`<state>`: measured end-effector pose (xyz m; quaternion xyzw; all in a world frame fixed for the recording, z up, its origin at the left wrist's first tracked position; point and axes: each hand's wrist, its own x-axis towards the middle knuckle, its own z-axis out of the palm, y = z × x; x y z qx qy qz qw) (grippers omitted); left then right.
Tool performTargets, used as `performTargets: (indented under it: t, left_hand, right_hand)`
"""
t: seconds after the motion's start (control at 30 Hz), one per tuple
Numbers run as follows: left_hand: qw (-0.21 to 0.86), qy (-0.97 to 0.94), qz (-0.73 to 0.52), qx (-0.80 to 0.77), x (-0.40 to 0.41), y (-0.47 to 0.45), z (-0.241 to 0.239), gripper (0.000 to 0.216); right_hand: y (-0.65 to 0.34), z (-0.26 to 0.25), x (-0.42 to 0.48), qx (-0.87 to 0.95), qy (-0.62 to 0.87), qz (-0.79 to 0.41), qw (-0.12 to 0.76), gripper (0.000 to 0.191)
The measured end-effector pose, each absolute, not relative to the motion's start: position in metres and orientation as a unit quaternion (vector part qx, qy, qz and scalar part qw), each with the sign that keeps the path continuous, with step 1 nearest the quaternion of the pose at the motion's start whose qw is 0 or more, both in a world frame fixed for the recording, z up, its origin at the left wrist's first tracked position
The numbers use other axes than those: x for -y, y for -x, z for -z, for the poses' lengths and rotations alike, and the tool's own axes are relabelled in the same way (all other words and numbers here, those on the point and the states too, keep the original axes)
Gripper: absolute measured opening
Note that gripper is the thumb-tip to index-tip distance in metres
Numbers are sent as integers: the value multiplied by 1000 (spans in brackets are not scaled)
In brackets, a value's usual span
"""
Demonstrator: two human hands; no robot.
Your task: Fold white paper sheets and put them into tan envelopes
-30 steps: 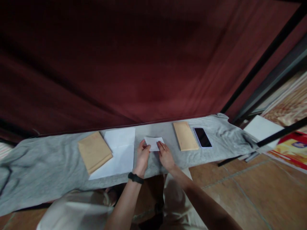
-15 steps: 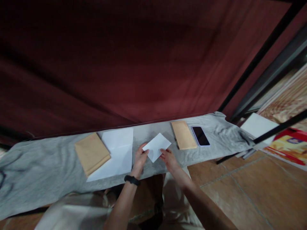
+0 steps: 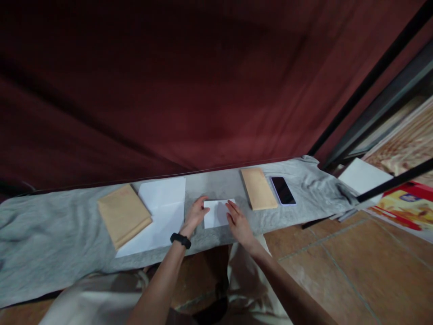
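Observation:
A small folded white paper lies flat on the grey cloth in front of me. My left hand, with a black band at the wrist, touches the paper's left edge, fingers stretched out. My right hand rests with flat fingers on the paper's right edge. Neither hand grips anything.
Left of my hands lie a large white sheet and a brown envelope partly over it. To the right are a second brown envelope and a dark phone. A dark red curtain hangs behind; black poles and more paper stand at far right.
Half a second ago both hands held the small paper tilted above the cloth. Now it lies flat and my fingers have spread out on its edges.

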<state>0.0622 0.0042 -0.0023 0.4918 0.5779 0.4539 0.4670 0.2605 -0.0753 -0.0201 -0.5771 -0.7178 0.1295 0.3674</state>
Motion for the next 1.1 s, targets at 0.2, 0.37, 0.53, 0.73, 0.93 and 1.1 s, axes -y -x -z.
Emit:
performTargets:
  t: [0.2,0.37,0.53,0.73,0.93,1.1]
  left_hand:
    - [446,-522,-414,-598,-7,-61,8,56]
    - [353,-562,-388,-640,7,-64,8,57]
    - [184,-671,-371,-614,37,-94,11,44]
    - [139,-759,-247,-586,63,-119,24,58]
    - [96,-762,-211,-605,67,-110,28,63]
    - [62,-750,-209,-624,70,-104,34,62]
  right_hand:
    - [-237,28,69,780,577,-56,234,48]
    - [-239,33,73,783,587,-24,205,49]
    - [-237,37,74,785,587,-5,198,52]
    - [-238,43,74,783,596,3,178,59]
    - [-238,46,74,758,615,2,218,59]
    - [-249,48,75,740,629,18,237,58]
